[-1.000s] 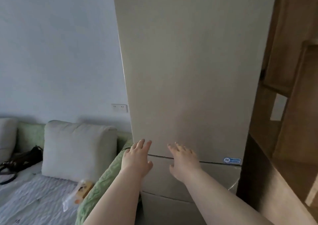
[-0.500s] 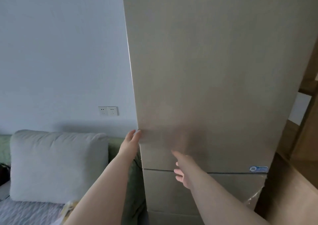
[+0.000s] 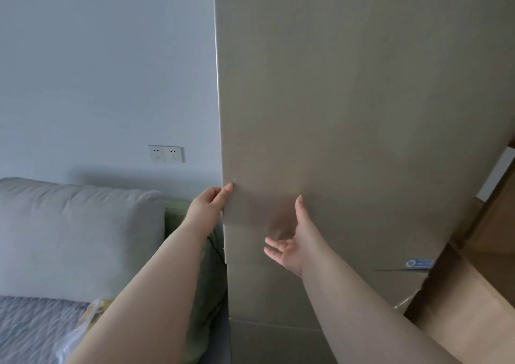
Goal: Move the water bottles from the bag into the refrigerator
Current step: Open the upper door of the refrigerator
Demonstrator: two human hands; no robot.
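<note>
A: So, biggest thing first: the refrigerator (image 3: 362, 112) fills the right of the view, its tall upper door shut or barely cracked. If that door swings out wide it could knock the wooden furniture (image 3: 473, 294) standing close on the right, though I can't tell which side it hinges on.

B: And the sofa side?

A: The grey cushion (image 3: 78, 238) and the green cushion (image 3: 203, 280) sit hard against the fridge's left edge. They may crowd the arm as the door comes out.

B: Where are the water bottles?

A: Not in view. Nor can I pick out the bag for sure; a crinkled plastic wrapper (image 3: 80, 333) lies at the lower left on the sofa, contents unreadable. So nothing has gone into the fridge that I can see.

B: The hands?

A: The left hand (image 3: 209, 204) is curled round the door's left edge, fingertips hooked behind it, gripping only that edge. There's no handle, so the fingers could slip off, or get nipped if the seal pulls the door back. The right hand (image 3: 289, 246) is open, fingers loosely spread, holding nothing, just in front of the door face; whether it touches I can't tell.
</note>
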